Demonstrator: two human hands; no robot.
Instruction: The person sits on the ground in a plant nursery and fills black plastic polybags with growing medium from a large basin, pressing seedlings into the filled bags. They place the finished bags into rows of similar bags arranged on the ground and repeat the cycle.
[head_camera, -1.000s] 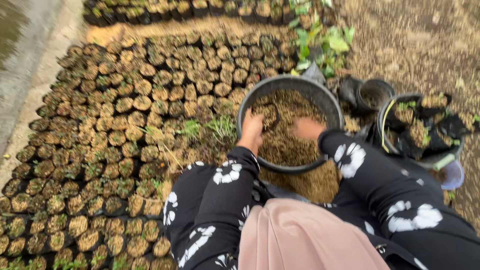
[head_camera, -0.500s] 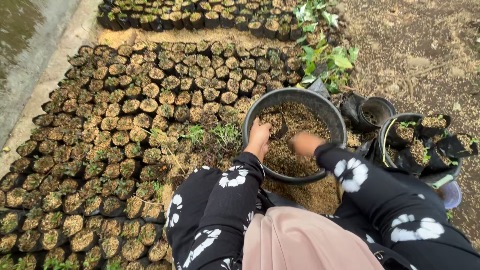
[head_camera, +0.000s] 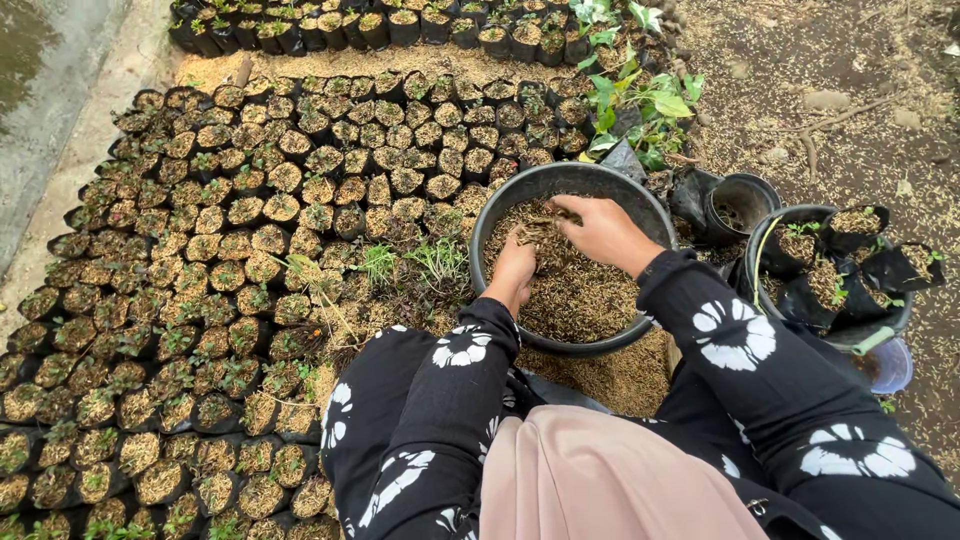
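Observation:
A black round basin (head_camera: 487, 218) sits on the ground in front of me, filled with brown husk-like potting mix (head_camera: 585, 295). Both hands are inside it. My left hand (head_camera: 514, 268) presses into the mix near the basin's left rim, fingers partly buried. My right hand (head_camera: 600, 230) lies over the mix toward the far side, fingers curled around a clump of husk. Both arms wear black sleeves with white flower prints.
Several rows of small black seedling bags (head_camera: 250, 250) filled with mix cover the ground to the left and beyond. On the right, a second black tub (head_camera: 880, 325) holds a few filled bags; an empty black pot (head_camera: 742, 205) and a leafy plant (head_camera: 640, 105) stand behind.
The view has dropped slightly and come closer. My right hand has shifted from the basin's right side toward the far middle, gathering mix; my left hand has stayed at the left rim.

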